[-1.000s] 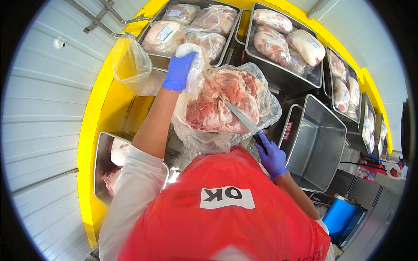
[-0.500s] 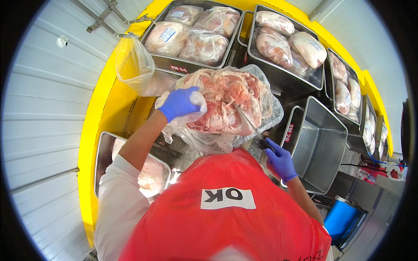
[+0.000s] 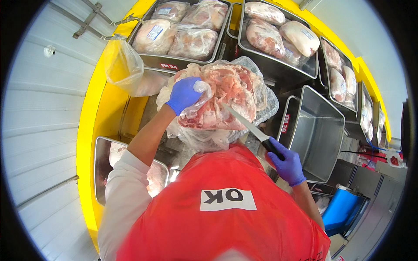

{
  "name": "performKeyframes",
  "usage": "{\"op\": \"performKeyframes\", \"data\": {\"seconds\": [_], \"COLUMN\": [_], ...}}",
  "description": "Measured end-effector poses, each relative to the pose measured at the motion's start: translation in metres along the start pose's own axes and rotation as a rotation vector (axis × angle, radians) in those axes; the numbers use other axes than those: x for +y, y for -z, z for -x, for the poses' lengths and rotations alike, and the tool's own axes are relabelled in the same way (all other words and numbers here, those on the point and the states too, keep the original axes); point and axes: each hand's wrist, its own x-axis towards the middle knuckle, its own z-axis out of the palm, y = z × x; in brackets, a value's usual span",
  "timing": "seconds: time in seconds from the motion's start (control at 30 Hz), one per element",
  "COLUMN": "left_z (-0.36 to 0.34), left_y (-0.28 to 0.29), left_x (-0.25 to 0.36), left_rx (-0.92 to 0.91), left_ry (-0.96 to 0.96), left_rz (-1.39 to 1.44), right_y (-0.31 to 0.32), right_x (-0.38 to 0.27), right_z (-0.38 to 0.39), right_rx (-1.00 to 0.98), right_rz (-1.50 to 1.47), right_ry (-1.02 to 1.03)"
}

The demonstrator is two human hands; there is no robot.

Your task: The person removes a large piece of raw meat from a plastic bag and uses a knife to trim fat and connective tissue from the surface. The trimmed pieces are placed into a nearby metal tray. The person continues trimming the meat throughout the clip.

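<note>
A large slab of raw meat [image 3: 230,93] lies in front of me on crumpled clear plastic wrap [image 3: 269,104]. My left hand [image 3: 186,95], in a purple glove, is closed on a bunched piece of clear plastic film [image 3: 203,89] over the slab's left side. In my right hand [image 3: 287,163], gloved the same way, is the black handle of a knife [image 3: 250,126]. The blade points up and left, its flat side showing, with the tip at the meat's surface near the middle. Whether the tip cuts in, I cannot tell.
Metal tubs of bagged meat stand along the far side, among them a left tub [image 3: 183,61] and a middle tub [image 3: 278,63]. An empty metal tub [image 3: 320,130] is at my right. A meat tub [image 3: 100,174] sits lower left. A plastic bag [image 3: 124,65] hangs by the yellow frame [image 3: 87,143].
My left hand has moved right and slightly up over the meat with the film. The knife has turned, showing more of its flat side, and its tip has shifted left. The whole view shifted slightly.
</note>
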Motion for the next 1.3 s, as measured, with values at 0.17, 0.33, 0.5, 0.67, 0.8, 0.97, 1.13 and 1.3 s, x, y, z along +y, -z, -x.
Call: {"op": "performKeyframes", "data": {"seconds": [0.17,0.33,0.5,0.67,0.8,0.97,1.13,1.3], "left_z": [-0.01,-0.029,0.005,0.042,0.058,0.07,0.073,0.077], "left_y": [-0.03,0.001,-0.015,-0.036,-0.05,-0.056,-0.059,-0.067], "left_x": [-0.043,-0.056,-0.093,-0.088,-0.071,-0.064,-0.057,-0.061], "left_rx": [0.083,0.269,0.409,0.436,0.546,0.585,0.611,0.656], "left_ry": [0.035,0.493,0.618,0.567,0.616,0.665,0.722,0.709], "left_rz": [0.171,0.665,0.794,0.728,0.56,0.547,0.64,0.587], "right_y": [-0.009,0.0,0.02,0.035,0.063,0.085,0.07,0.063], "right_x": [-0.001,-0.019,-0.044,-0.074,-0.12,-0.156,-0.167,-0.205], "right_z": [0.002,-0.009,-0.022,-0.047,-0.085,-0.116,-0.112,-0.104], "right_rx": [0.005,0.028,-0.027,-0.161,-0.344,-0.448,-0.502,-0.507], "right_rz": [0.04,0.094,0.269,0.35,0.359,0.308,0.349,0.324], "right_ry": [0.127,0.142,0.213,0.19,0.048,-0.014,-0.015,-0.109]}}
